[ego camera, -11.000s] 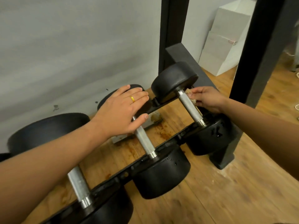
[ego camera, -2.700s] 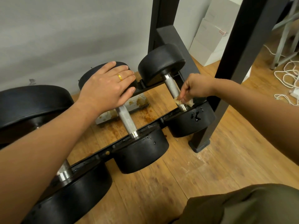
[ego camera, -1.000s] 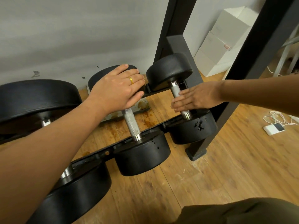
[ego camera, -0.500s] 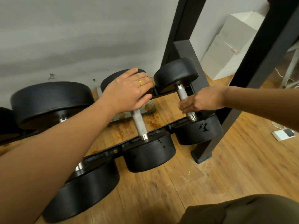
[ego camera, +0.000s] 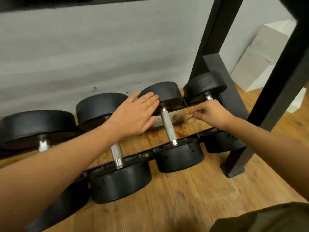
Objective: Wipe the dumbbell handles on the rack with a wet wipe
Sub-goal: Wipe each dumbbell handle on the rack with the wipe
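As you look down at the rack (ego camera: 151, 150), four dumbbells lie across its low rails, with black heads and bare metal handles. Your left hand (ego camera: 133, 114) is open and flat, fingers straight and close together, a gold ring (ego camera: 147, 104) on one of them. Its fingertips reach over the far head of the second dumbbell from the right (ego camera: 167, 92), though blur hides whether they press on it. Your right hand (ego camera: 209, 113) has its fingers curled and pinches a small crumpled wet wipe (ego camera: 189, 116) at the fingertips. The wipe sits in the gap between that dumbbell's knurled handle (ego camera: 168, 126) and the rightmost dumbbell (ego camera: 205, 82), touching neither handle. Your right hand covers most of the rightmost handle. Below the gap the wooden floor (ego camera: 192, 190) shows brown stains, and white boxes (ego camera: 260, 52) stand against the wall beyond the rack.
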Available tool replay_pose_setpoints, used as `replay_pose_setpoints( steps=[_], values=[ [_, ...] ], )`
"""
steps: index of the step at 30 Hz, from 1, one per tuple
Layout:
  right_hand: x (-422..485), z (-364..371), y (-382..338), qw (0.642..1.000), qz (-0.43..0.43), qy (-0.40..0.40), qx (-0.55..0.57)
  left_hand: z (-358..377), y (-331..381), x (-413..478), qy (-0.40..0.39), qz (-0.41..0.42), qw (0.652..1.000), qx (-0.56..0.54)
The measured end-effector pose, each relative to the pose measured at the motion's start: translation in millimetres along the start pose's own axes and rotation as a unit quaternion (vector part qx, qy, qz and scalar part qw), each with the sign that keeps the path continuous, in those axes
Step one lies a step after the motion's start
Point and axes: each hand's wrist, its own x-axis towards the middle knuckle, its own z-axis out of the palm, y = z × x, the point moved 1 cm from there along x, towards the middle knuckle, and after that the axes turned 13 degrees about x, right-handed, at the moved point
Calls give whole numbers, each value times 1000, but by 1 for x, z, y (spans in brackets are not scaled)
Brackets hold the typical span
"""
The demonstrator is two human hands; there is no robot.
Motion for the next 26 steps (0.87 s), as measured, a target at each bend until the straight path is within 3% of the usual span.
replay_pose_setpoints(
  steps=[3, 7, 14, 21, 26],
  values=[
    [0, 15, -20, 987, 48, 58, 144, 1, -40, -29, -43, -18, 999, 27],
    [5, 30, -36, 963, 69, 110, 235, 8, -78, -58, -112, -12, 993, -16],
    [16, 56, -32, 948, 92, 128, 275, 23, -59, -64, -19, -73, 997, -12],
    [20, 69, -28, 946, 93, 107, 291, 29, -57, -64, 13, -80, 997, 15],
    [31, 85, -16, 912, 147, 112, 365, 32, -56, -64, 40, -76, 996, 31]
  ],
)
